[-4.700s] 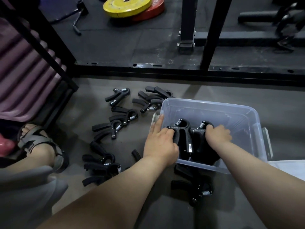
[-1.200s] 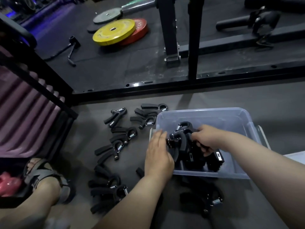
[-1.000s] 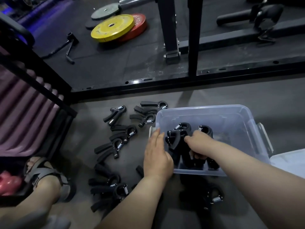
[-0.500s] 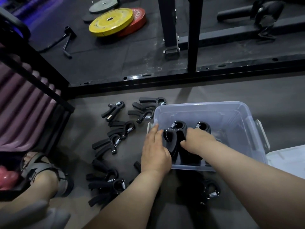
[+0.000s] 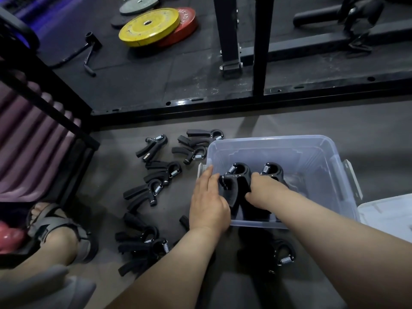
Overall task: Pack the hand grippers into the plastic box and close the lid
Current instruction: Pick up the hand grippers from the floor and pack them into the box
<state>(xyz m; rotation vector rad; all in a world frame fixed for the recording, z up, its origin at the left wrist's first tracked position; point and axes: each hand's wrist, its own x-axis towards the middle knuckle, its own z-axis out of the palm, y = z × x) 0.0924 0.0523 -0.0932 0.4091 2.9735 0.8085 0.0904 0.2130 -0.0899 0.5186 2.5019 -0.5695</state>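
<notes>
Head view: both hands reach into the clear box (image 5: pixel 312 150). Left hand (image 5: pixel 209 204) lies flat over the near left wall, fingers straight, touching a black gripper (image 5: pixel 234 186). Right hand (image 5: pixel 265 192) presses on the grippers standing inside; I cannot tell if it grips one. Each has shiny coil springs and curved, soft-looking handles. More grippers (image 5: pixel 156 175) lie on the smooth gray floor (image 5: pixel 367 126). A white lid (image 5: pixel 388 212) is cut off at right.

Single head view, angled steeply down, close over floor (image 5: pixel 367 130)
</notes>
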